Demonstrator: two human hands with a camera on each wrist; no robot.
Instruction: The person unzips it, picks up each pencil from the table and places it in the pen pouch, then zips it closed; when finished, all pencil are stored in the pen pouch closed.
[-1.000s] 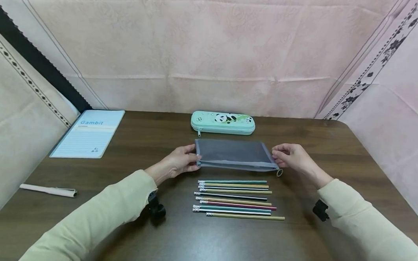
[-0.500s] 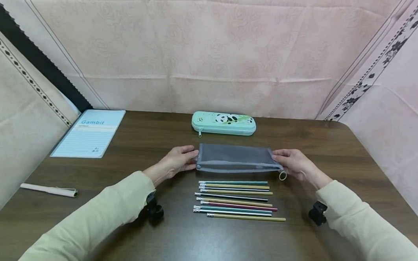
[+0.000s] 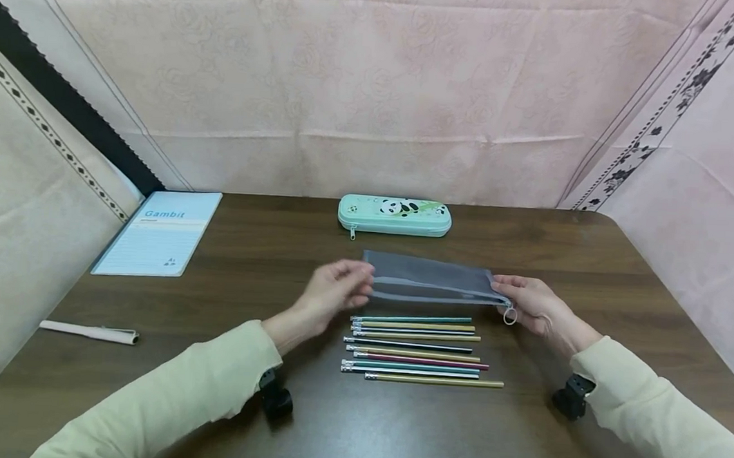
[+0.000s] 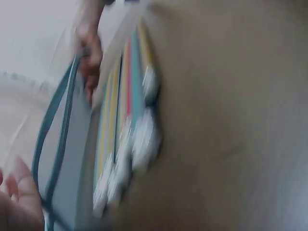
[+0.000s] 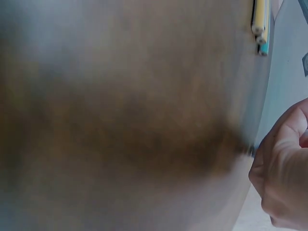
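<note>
A grey-blue mesh zip pouch [image 3: 430, 268] is held above the table behind a row of several pencils [image 3: 413, 345], its mouth facing the person and gaping. At its right end, my right hand [image 3: 534, 303] pinches the corner near a metal ring. My left hand [image 3: 333, 289] is at the left end and covers the lower corner in the head view. Seen from the left wrist, blurred fingertips [image 4: 26, 192] lie alongside the separated zipper bands [image 4: 62, 130] with no clear pinch. The pencils lie roughly parallel, with metal-capped ends to the left.
Behind the pouch stands a mint pencil case [image 3: 392, 220] with a panda print. A pale blue notebook [image 3: 155, 235] lies at the far left, and a white pen [image 3: 90, 332] is nearer on that side. Patterned cloth [image 3: 374, 98] walls the table's back and sides.
Both hands have moved to the right with the pouch. My right hand, apart from the pouch or barely touching it earlier, now grips its corner. The pouch mouth gapes wider; the pencils stay put.
</note>
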